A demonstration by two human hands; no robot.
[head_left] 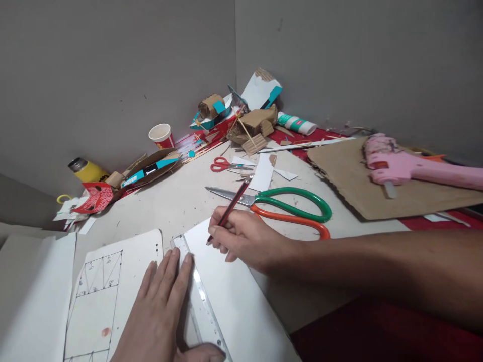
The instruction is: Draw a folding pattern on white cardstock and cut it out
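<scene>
My right hand [243, 240] grips a red and black pencil [234, 200], its tip resting on a white sheet [234, 296] right beside a clear ruler [202, 301]. My left hand [160, 306] lies flat with fingers spread, pressing the ruler down on the sheet. Left of the ruler lies a white card with a pencil drawing of triangles and lines [101, 286].
Large scissors with green and orange handles [290, 211] lie just beyond my right hand, small red scissors [222, 164] farther back. A pink glue gun [411, 168] rests on a brown cardboard sheet [362, 193]. Cardboard scraps, a paper cup [161, 136] and a yellow bottle [85, 170] crowd the back.
</scene>
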